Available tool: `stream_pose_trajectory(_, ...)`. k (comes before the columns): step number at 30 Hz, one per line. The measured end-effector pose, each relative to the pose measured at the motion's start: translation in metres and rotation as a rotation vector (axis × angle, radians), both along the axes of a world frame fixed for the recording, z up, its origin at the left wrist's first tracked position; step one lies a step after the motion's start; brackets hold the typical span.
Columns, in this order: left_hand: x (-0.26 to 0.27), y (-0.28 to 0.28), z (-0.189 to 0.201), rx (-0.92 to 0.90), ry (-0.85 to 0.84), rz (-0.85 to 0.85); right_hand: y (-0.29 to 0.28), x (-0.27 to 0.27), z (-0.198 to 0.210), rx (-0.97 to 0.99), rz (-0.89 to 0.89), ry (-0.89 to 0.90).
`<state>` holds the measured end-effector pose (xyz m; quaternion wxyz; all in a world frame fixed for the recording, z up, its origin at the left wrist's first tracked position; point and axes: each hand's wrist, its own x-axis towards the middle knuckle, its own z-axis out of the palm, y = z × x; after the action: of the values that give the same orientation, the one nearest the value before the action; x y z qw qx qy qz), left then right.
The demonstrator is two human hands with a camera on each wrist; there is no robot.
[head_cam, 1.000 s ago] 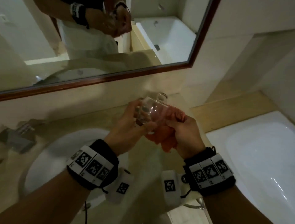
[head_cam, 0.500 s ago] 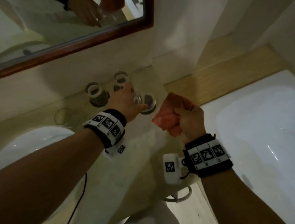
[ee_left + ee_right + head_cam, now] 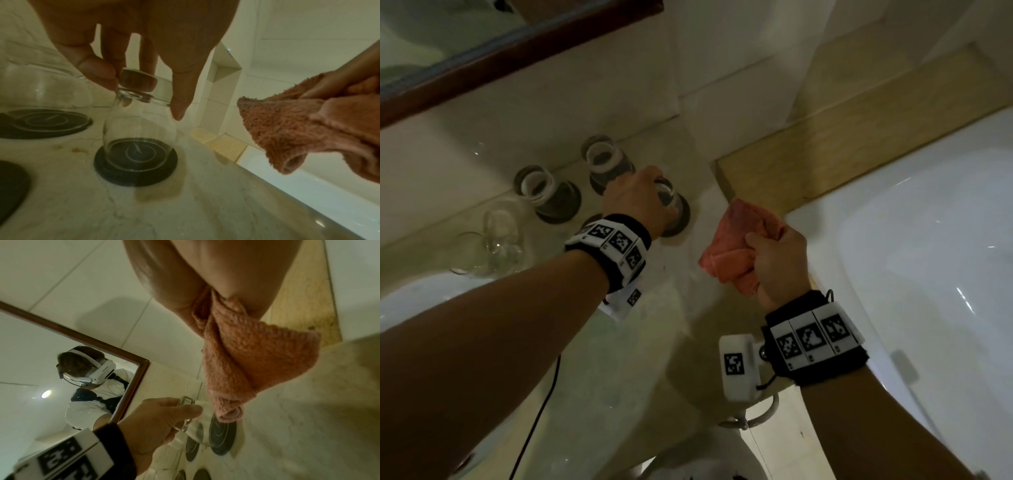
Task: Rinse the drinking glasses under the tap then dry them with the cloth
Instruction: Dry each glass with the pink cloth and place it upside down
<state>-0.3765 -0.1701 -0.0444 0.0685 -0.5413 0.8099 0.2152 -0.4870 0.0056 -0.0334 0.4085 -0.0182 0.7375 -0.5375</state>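
A clear drinking glass (image 3: 135, 134) stands upside down on a black coaster (image 3: 135, 168) at the back of the counter. My left hand (image 3: 643, 195) pinches its upturned base from above, thumb on one side and fingers on the other. To its right, my right hand (image 3: 774, 253) grips a bunched pink cloth (image 3: 736, 246) above the counter, apart from the glass. Two more glasses (image 3: 599, 157) (image 3: 537, 181) stand inverted on coasters behind my left hand. Two clear glasses (image 3: 496, 246) stand beside the sink without coasters. The right wrist view shows the cloth (image 3: 246, 361) hanging above the held glass (image 3: 191, 426).
An empty black coaster (image 3: 8, 186) lies near my left wrist. The white sink basin (image 3: 421, 301) is at the lower left and a white bathtub (image 3: 928, 240) fills the right. A wood-framed mirror (image 3: 517, 51) hangs on the tiled wall; a wooden ledge (image 3: 825, 144) borders the tub.
A second ago both hands held the glass and cloth together. My left hand has carried the glass to the back and set it upside down on a coaster; the right hand stays aside with the cloth.
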Motion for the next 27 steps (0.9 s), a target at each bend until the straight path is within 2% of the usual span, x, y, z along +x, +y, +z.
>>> stream_pose_trajectory(4,0.001,0.0,-0.002,-0.008,0.034,0.019,-0.007,-0.001,0.004,0.001,0.022,-0.011)
stream_pose_trajectory(10,0.002,0.01,0.002,0.058,-0.028,-0.02,-0.013,0.002,0.008,-0.069,0.092,-0.01)
stream_pose_trajectory(12,0.015,0.014,0.009,0.052,0.033,0.006,-0.014,0.004,0.011,-0.106,0.113,-0.021)
stream_pose_trajectory(15,0.057,0.019,0.02,-0.027,0.187,0.126,-0.013,0.006,0.015,-0.202,0.149,-0.093)
stream_pose_trajectory(19,0.138,0.02,0.033,-0.225,0.362,0.353,-0.02,0.007,0.016,-0.282,0.195,-0.204)
stream_pose_trajectory(23,0.203,0.006,0.039,-0.361,0.281,0.548,-0.048,0.022,0.023,-0.331,0.249,-0.167)
stream_pose_trajectory(27,0.244,-0.016,0.026,-0.27,0.177,0.64,-0.083,0.053,0.035,-0.389,0.322,-0.112)
